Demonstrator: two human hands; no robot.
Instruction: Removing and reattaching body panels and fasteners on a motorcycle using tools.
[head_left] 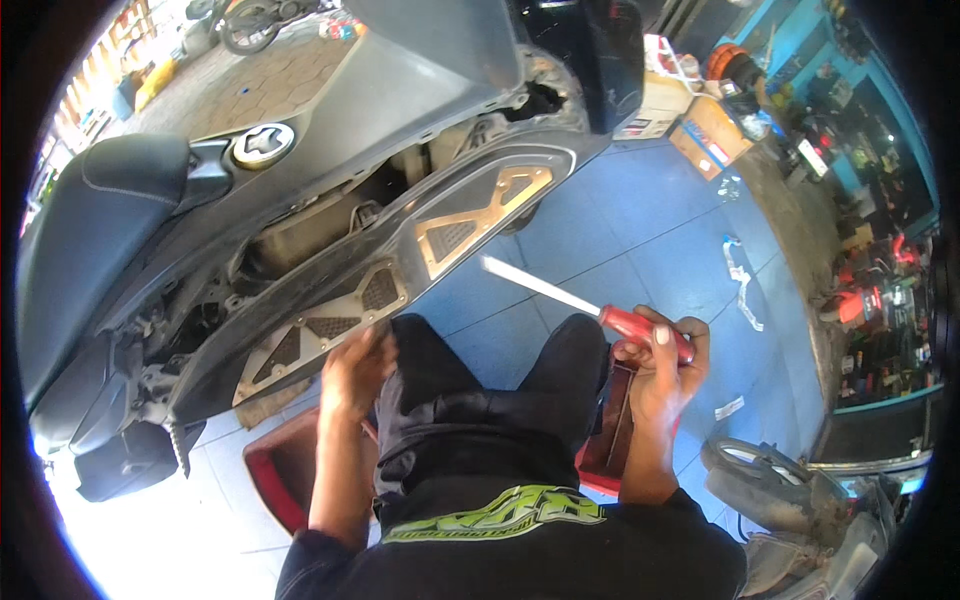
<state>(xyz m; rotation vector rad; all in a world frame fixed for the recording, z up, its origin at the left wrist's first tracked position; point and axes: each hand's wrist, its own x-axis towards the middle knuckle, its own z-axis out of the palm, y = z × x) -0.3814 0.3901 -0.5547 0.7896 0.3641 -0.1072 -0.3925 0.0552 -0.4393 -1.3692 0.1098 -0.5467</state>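
My right hand (668,372) is closed around the red handle of a screwdriver (545,288). Its long pale shaft points up and left, the tip in the air off the edge of the scooter's footboard (410,255). Beside my left knee, my left hand (358,372) is at the lower edge of that footboard, next to a metal foot plate (330,325). Its fingers are bent and partly hidden, so I cannot tell whether they grip anything. A gold-toned foot plate (475,225) lies farther forward. Above the footboard, the scooter's side is uncovered, showing dark inner parts (310,235).
The black seat (110,230) is on the left. Beneath me are red seat or box parts (278,470) on blue floor tiles (590,230). Cardboard boxes (710,135) stand far right, near cluttered shelves (870,270). A second motorbike (790,510) is at the lower right.
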